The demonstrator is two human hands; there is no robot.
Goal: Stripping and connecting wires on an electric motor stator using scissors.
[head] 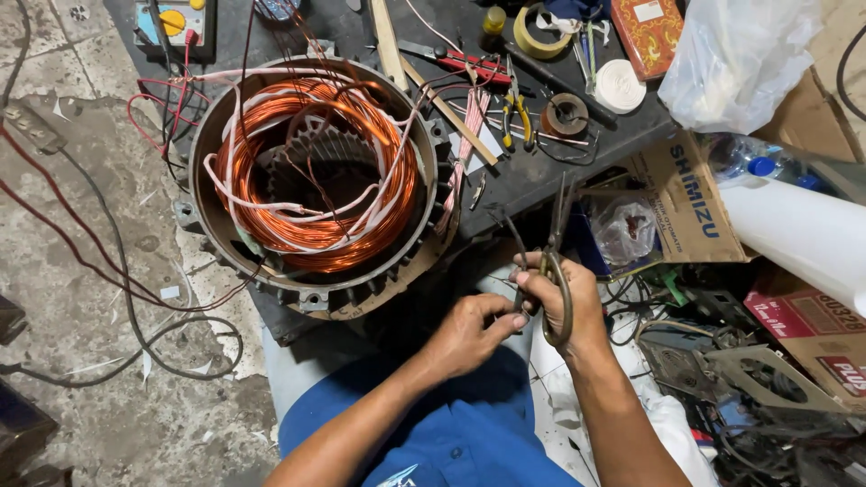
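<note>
Right hand (564, 298) grips scissors (552, 261)

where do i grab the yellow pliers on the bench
By the yellow handles, coming from the near side. The pliers lie flat with the handles pointing toward the person and the jaws pointing away among red wires, so the handle end is the freer one.

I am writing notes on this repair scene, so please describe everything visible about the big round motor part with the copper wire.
The motor stator is a large round housing of dull grey metal, lying flat with its open face up on the dark workbench. Bolt lugs stick out around its rim. Inside, a ring of bright copper windings runs around a toothed iron core. White and pink sleeved leads loop over the copper, and thin red wires trail out to the left. Neither hand touches it.
</note>
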